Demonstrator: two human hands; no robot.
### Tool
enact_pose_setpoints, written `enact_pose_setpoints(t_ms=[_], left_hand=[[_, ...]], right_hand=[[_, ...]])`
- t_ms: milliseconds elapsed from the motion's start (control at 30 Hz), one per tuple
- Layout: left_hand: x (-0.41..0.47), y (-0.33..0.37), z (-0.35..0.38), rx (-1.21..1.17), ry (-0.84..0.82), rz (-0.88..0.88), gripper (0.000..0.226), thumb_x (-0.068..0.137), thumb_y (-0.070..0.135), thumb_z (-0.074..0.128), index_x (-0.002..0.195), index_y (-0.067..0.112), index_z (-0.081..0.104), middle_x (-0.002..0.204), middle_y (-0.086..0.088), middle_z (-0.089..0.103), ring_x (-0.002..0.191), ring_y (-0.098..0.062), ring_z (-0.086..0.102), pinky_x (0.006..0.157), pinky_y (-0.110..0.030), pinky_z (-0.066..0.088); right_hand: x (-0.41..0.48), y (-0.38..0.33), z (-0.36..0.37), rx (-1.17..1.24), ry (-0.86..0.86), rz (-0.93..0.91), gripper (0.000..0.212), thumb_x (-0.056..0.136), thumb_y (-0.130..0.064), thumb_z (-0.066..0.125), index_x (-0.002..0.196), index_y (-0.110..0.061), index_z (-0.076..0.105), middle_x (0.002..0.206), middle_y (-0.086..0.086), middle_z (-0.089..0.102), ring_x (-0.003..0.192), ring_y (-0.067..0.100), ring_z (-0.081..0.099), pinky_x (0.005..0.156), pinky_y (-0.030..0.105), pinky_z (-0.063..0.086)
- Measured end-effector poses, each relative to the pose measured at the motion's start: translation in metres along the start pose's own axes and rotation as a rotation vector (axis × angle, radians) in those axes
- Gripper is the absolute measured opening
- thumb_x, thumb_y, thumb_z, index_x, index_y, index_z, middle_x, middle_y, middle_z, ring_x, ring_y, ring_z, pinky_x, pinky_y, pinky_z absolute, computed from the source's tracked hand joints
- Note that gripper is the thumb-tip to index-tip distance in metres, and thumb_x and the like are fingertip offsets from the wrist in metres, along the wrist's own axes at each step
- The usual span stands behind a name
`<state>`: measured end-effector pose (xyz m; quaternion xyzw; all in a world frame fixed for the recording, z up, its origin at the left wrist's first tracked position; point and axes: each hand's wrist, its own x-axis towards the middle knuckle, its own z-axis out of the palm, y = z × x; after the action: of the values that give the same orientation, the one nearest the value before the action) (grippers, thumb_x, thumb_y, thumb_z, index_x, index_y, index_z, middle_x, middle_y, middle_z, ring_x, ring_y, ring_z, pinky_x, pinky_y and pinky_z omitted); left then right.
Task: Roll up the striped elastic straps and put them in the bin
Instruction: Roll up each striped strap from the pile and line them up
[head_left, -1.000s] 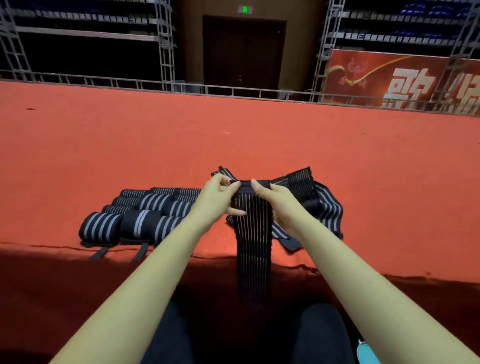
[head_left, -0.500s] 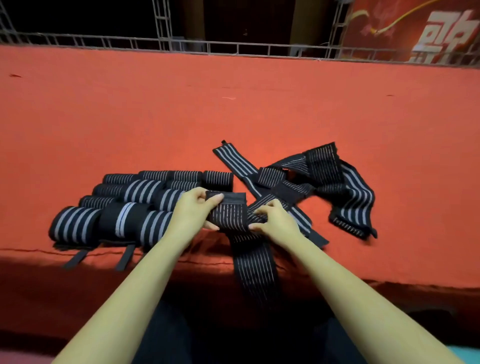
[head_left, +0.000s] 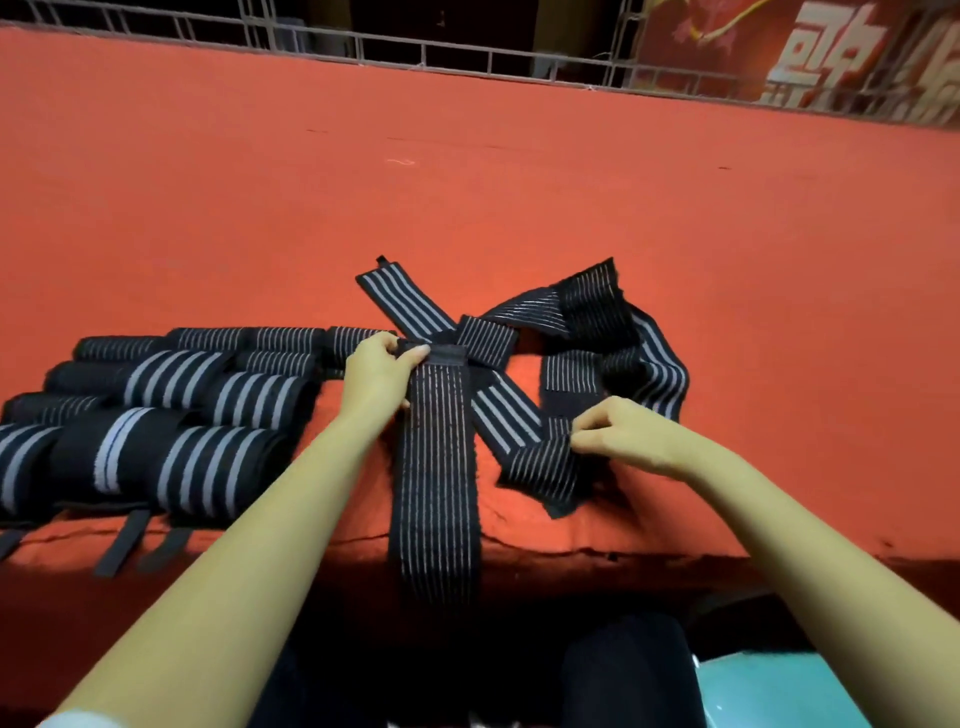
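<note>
My left hand (head_left: 382, 371) pinches far end of thin-striped strap (head_left: 436, 467), laid flat on red worktop (head_left: 519, 182), tail over near edge: anchored for rolling, I judge. My right hand (head_left: 623, 434) pinches neighbouring strap end (head_left: 545, 465), likely clearing it aside. Rolled straps (head_left: 171, 415) parked left. Can't confirm bin.

Head view, down over table (head_left: 467, 208)

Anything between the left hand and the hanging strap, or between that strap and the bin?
Nothing at the grip: the left hand pinches the top end of the thin-striped strap. That end lies on a wide-striped strap crossing under it, which may drag along. No bin identifiable in view, so that path cannot be judged.
</note>
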<state>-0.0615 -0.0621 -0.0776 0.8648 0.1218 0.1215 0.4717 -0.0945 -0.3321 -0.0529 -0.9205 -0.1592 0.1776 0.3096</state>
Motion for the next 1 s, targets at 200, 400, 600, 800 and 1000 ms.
enact_pose_setpoints(t_ms=[200, 400, 600, 800, 1000], left_hand=[[-0.01, -0.017, 0.027, 0.144, -0.079, 0.04, 0.04, 0.083, 0.011, 0.073, 0.116, 0.004, 0.052, 0.12, -0.016, 0.047, 0.108, -0.028, 0.051, 0.084, -0.025, 0.035], [-0.015, -0.007, 0.035, 0.25, -0.053, 0.212, 0.022, 0.088, 0.008, 0.066, 0.108, 0.009, 0.058, 0.119, -0.01, 0.044, 0.113, -0.026, 0.043, 0.098, -0.03, 0.033], [-0.012, 0.04, 0.09, 0.137, -0.234, 0.348, 0.023, 0.091, 0.023, 0.063, 0.111, 0.011, 0.066, 0.108, -0.003, 0.061, 0.09, -0.013, 0.057, 0.082, -0.019, 0.037], [0.013, 0.066, 0.164, 0.308, -0.272, 0.231, 0.051, 0.097, 0.039, 0.052, 0.14, 0.014, 0.045, 0.13, -0.014, 0.052, 0.122, -0.034, 0.045, 0.102, -0.037, 0.033], [0.017, 0.07, 0.185, 0.395, -0.233, 0.283, 0.037, 0.099, 0.03, 0.052, 0.133, 0.015, 0.055, 0.121, -0.015, 0.056, 0.117, -0.031, 0.045, 0.099, -0.035, 0.034]], right_hand=[[0.01, 0.009, 0.01, 0.154, -0.065, 0.067, 0.042, 0.097, -0.026, 0.05, 0.058, -0.014, 0.06, 0.052, 0.0, 0.052, 0.048, 0.009, 0.044, 0.05, 0.017, 0.036], [0.044, 0.025, -0.001, 0.025, 0.344, 0.013, 0.019, 0.093, -0.015, 0.053, 0.104, -0.021, 0.067, 0.1, -0.002, 0.067, 0.085, 0.01, 0.06, 0.08, 0.028, 0.047], [0.076, 0.035, -0.021, -0.186, 0.438, -0.005, 0.052, 0.092, 0.003, 0.038, 0.139, -0.017, 0.049, 0.153, 0.002, 0.035, 0.141, 0.02, 0.029, 0.112, 0.027, 0.023], [0.087, 0.052, -0.034, -0.184, 0.491, 0.044, 0.053, 0.093, 0.004, 0.035, 0.143, -0.012, 0.044, 0.154, 0.006, 0.033, 0.142, 0.019, 0.028, 0.113, 0.023, 0.018], [0.095, 0.063, -0.045, -0.058, 0.294, 0.068, 0.052, 0.099, -0.011, 0.03, 0.149, -0.023, 0.032, 0.16, 0.003, 0.018, 0.148, 0.014, 0.013, 0.117, 0.026, 0.008]])
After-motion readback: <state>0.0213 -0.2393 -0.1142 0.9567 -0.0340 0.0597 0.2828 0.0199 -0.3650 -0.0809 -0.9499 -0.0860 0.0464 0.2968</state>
